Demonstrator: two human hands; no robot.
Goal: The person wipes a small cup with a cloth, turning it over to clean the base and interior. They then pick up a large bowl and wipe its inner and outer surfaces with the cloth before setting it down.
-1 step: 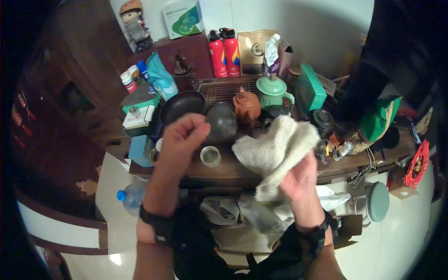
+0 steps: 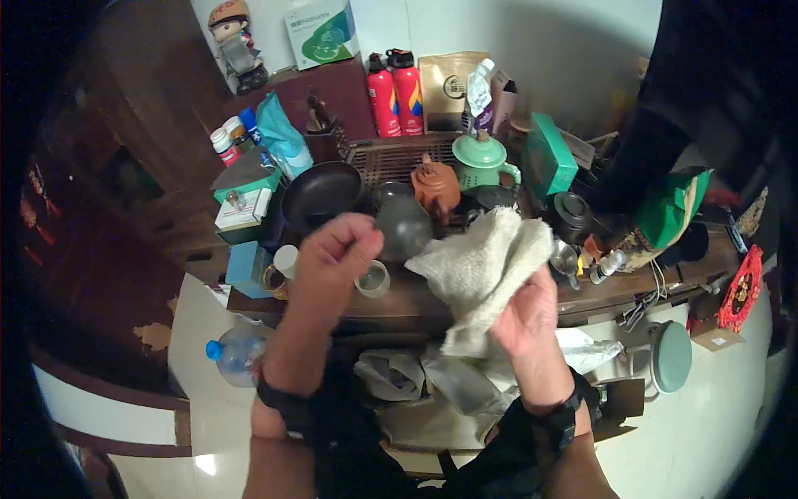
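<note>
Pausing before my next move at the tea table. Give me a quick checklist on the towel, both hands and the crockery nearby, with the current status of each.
1. Towel gripped in the right hand: ok, it is bunched in the palm and fingers.
2. Left hand free: cannot tell, it is closed in a fist.
3. Cup upright on the table, next to the left hand: ok.
4. Brown teapot upright, lid on: ok.
5. Towel clear of the crockery behind it: cannot tell, it overlaps them in this view.
</note>
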